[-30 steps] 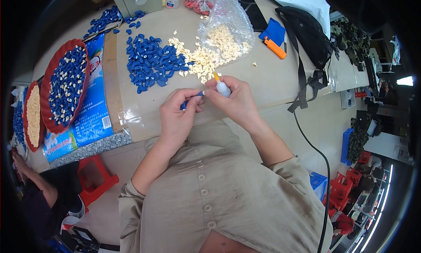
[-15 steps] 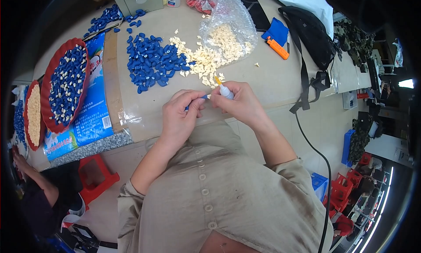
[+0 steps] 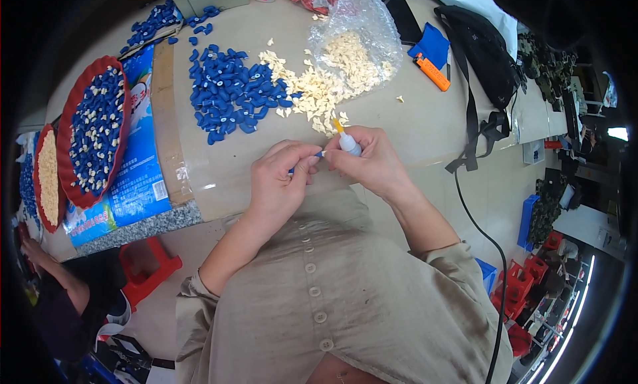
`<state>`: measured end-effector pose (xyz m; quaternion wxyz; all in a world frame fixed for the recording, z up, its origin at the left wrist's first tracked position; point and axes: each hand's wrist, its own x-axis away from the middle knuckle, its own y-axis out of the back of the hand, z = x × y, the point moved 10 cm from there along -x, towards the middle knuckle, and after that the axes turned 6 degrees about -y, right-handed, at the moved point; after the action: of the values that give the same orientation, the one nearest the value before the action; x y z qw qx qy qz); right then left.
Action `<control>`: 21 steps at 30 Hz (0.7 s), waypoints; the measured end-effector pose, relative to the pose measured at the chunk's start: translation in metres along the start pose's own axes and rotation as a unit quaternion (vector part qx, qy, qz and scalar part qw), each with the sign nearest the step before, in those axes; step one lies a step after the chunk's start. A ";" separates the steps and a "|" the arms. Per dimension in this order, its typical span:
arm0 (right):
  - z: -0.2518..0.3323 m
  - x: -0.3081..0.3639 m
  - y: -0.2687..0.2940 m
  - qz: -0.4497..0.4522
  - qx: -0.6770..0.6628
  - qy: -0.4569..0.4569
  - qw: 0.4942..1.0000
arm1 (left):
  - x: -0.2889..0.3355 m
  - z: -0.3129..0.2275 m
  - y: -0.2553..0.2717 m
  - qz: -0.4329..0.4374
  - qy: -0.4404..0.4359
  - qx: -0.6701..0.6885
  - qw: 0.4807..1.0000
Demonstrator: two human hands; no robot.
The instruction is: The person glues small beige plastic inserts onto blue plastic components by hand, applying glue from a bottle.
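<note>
Pale floor (image 3: 495, 184) shows beyond the edge of a broad beige counter (image 3: 219, 171), with red plastic stools (image 3: 525, 277) far off to the right. Above the counter's near edge, the left hand (image 3: 280, 176) pinches a small smooth blue piece (image 3: 319, 154) between thumb and fingers, its end pointing toward the other hand. Meeting it there, the right hand (image 3: 373, 161) has thumb and forefinger together at a tiny pale bit on that end, while its curled fingers grasp a small white bottle with a yellow nozzle (image 3: 349, 144), tilted so that the nozzle points up and away. Just beyond the hands lie scattered small cream-coloured pieces (image 3: 316, 101), spreading back to a clear bubble-textured plastic bag (image 3: 355, 21), and touching them on the left is a heap of curved blue pieces (image 3: 229, 91). Right of the plastic are a dark blue cloth (image 3: 433, 46), an orange-handled tool (image 3: 433, 74) partly beside it, and a black fabric bag with straps (image 3: 482, 51). Well to the left, a large scalloped red tray (image 3: 68, 128) of blue and cream pieces rests partly over a printed blue sheet (image 3: 143, 191); next to it stands a smaller red tray (image 3: 62, 204) filled with cream bits. Past these, at the far left, reaches another person's bare forearm (image 3: 63, 274).
</note>
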<state>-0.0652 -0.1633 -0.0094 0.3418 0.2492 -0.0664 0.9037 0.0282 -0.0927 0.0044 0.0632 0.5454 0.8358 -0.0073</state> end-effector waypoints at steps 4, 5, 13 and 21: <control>0.008 0.002 0.003 -0.009 0.014 0.022 1.000 | 0.002 0.013 0.004 -0.032 0.074 0.110 0.991; 0.009 0.003 0.004 -0.007 0.014 0.026 1.000 | 0.000 0.010 0.007 -0.034 0.071 0.107 0.991; 0.001 0.007 0.017 0.042 -0.213 0.033 0.976 | 0.010 0.019 0.037 -0.039 0.201 0.474 0.856; 0.007 0.007 0.021 0.063 -0.308 0.046 0.948 | -0.015 -0.047 0.068 -0.015 -0.163 -0.420 0.893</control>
<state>-0.0805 -0.1771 0.0010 0.3467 0.0854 -0.3411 0.8695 0.0916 -0.0747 0.0568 0.4211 0.4464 0.7473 0.2548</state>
